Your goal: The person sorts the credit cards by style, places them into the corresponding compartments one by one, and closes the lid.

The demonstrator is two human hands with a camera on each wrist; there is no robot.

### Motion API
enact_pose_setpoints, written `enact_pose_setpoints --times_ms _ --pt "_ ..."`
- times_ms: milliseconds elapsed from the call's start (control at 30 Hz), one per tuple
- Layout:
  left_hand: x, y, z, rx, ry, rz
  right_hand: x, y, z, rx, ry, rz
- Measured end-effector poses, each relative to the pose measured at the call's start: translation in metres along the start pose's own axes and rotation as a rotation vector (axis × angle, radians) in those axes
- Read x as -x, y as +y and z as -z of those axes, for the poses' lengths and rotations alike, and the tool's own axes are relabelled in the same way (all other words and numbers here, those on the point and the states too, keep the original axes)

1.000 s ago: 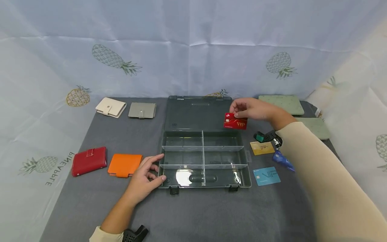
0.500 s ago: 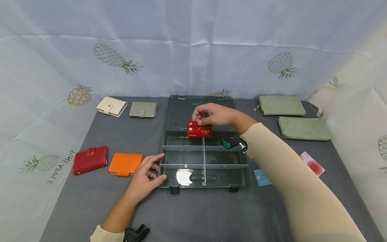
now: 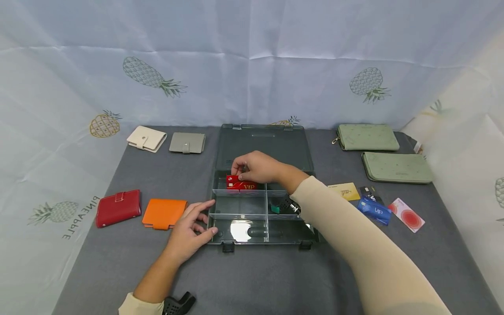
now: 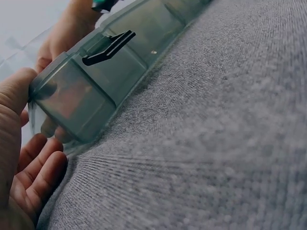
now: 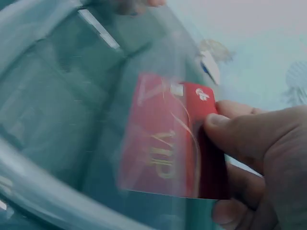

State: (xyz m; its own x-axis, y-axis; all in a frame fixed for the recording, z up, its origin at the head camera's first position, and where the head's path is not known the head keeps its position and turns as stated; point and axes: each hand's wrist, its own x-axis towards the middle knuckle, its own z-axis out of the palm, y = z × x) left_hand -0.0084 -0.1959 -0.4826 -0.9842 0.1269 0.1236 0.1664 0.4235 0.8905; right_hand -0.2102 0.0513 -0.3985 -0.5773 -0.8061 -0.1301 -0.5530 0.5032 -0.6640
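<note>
My right hand pinches a red VIP card between thumb and fingers, low over the back left compartment of a translucent dark organizer box. In the right wrist view, most of the card shows through the box's clear plastic, its lettering still readable. The box's lid lies folded back. At the left side, my left hand rests against the box, thumb near the front corner and index finger on the side edge. The left wrist view shows its other fingers loosely bent beside the wall.
Gold, blue, black and pink-red cards lie right of the box. Two green wallets sit behind them. Left are red, orange, cream and grey wallets.
My right hand has carried the red card leftward from beside the lid's right edge, then down to the back left compartment. The left hand has stayed at the box's side.
</note>
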Motion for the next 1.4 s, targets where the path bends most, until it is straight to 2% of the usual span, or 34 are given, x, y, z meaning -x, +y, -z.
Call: enact_pose_setpoints --times_ms 233,367,600,733,833,967,1067,1233,1400 --pt "0.002 -0.001 -0.001 -0.029 0.02 0.004 0.005 -0.006 -0.015 0.202 -0.003 0.049" --pt "0.002 -0.001 -0.002 -0.047 0.027 -0.009 0.008 -0.006 -0.017 0.271 0.013 0.055" --pt "0.001 0.001 -0.003 -0.033 0.029 -0.027 0.018 -0.008 -0.013 0.344 -0.012 0.043" --pt "0.001 0.001 -0.003 -0.034 0.033 -0.023 0.028 -0.006 -0.009 0.278 0.016 0.053" --pt "0.001 0.0 -0.003 -0.04 0.035 -0.023 0.042 -0.003 -0.004 0.166 0.069 0.073" --pt "0.002 0.001 -0.003 -0.042 0.036 -0.022 0.065 0.007 0.004 0.031 0.157 0.086" --pt "0.002 0.001 -0.003 -0.041 0.036 -0.019 0.088 0.021 0.011 -0.048 0.206 0.063" --pt "0.002 0.001 -0.004 -0.04 0.037 -0.023 0.134 0.048 0.028 -0.12 0.244 -0.046" --pt "0.002 -0.001 -0.004 -0.035 0.04 -0.028 0.183 0.082 0.039 -0.151 0.249 -0.209"
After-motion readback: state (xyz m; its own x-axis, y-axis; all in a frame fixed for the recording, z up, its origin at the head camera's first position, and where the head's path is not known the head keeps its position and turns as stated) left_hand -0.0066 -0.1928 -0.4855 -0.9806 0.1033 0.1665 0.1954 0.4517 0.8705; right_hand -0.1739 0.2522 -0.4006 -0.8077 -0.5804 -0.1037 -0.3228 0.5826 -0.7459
